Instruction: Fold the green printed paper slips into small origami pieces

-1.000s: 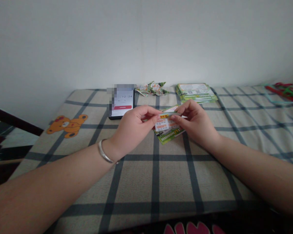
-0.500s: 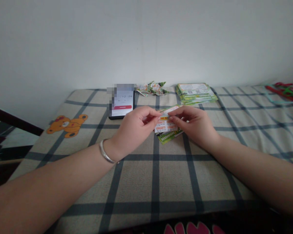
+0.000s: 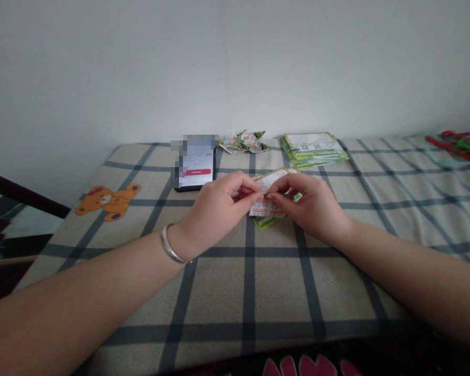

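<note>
Close together over the middle of the table, my left hand point(image 3: 223, 211) and my right hand point(image 3: 317, 203) pinch a small printed paper card point(image 3: 270, 210), white with orange and black print. Thumb and forefinger of each hand meet on its upper part, and the fingertips cover some of it. Under and behind it, another green-edged printed card point(image 3: 263, 224) lies on the cloth, partly hidden by the hands. A silver bangle point(image 3: 171, 244) circles my left wrist.
A phone point(image 3: 198, 175) with a lit screen lies behind my left hand. Folded paper pieces point(image 3: 246, 142) with pointed ends sit near the wall. A stack of similar cards point(image 3: 315, 149) is at the back right. Red and green items point(image 3: 460, 149) lie far right on the checked tablecloth point(image 3: 215, 297).
My fingertips have shifted slightly down along the card, and the yellow-banded part seen between them before is now covered. More of the white card behind shows.
</note>
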Motion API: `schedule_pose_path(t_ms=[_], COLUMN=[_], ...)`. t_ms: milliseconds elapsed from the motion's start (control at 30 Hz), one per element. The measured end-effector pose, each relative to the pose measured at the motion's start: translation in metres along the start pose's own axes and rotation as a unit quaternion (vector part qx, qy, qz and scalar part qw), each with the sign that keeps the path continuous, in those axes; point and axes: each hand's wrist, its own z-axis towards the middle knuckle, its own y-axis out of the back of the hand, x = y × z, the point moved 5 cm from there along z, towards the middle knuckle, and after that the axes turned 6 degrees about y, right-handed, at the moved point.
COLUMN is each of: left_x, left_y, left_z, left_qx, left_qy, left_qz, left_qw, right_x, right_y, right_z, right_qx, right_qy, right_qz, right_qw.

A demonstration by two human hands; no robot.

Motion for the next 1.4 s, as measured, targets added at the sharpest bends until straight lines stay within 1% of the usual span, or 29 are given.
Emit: schedule_pose_path(t_ms=[133,233,333,500,700,800,900,1033,1100,1200,1300,1400], left_x=[-0.003,-0.009,-0.014,-0.013,-0.015,-0.016,-0.015,-0.013,-0.013,-0.013,-0.01,-0.006], left_y=[-0.001,0.0,0.0,0.001,0.002,0.003,0.005,0.005,0.005,0.005,0.003,0.0], left_z=[-0.001,-0.002,-0.002,-0.001,-0.004,-0.004,-0.002,0.001,0.001,0.001,0.001,0.0], left_qx=[-0.008,-0.005,0.006,0.005,-0.02,-0.028,-0.035,-0.029,-0.023,-0.012,0.008,0.034], left_qy=[-0.019,-0.034,-0.044,-0.045,-0.094,-0.108,-0.11,-0.087,-0.076,-0.054,-0.028,-0.002], left_qz=[-0.009,0.013,0.027,-0.002,0.01,0.016,0.043,0.131,0.154,0.15,0.129,0.091], left_qw=[1.0,0.999,0.999,0.999,0.995,0.994,0.992,0.987,0.985,0.987,0.991,0.995], right_x=[-0.003,-0.008,-0.012,-0.016,-0.016,-0.013,-0.011,-0.009,-0.009,-0.01,-0.009,-0.007], right_y=[0.0,-0.001,-0.001,0.004,0.005,0.006,0.007,0.008,0.007,0.006,0.006,0.006], right_z=[0.0,-0.001,-0.001,0.001,0.0,-0.002,-0.004,-0.005,-0.005,-0.005,-0.004,-0.002], right_qx=[-0.016,-0.026,-0.044,-0.092,-0.098,-0.1,-0.098,-0.088,-0.083,-0.079,-0.079,-0.064], right_qy=[-0.019,-0.053,-0.086,-0.094,-0.086,-0.06,-0.032,-0.017,-0.019,-0.023,-0.01,-0.001], right_qz=[0.039,0.111,0.186,0.221,0.215,0.192,0.165,0.145,0.153,0.159,0.122,0.084], right_qw=[0.999,0.992,0.978,0.966,0.968,0.974,0.981,0.985,0.985,0.984,0.989,0.994])
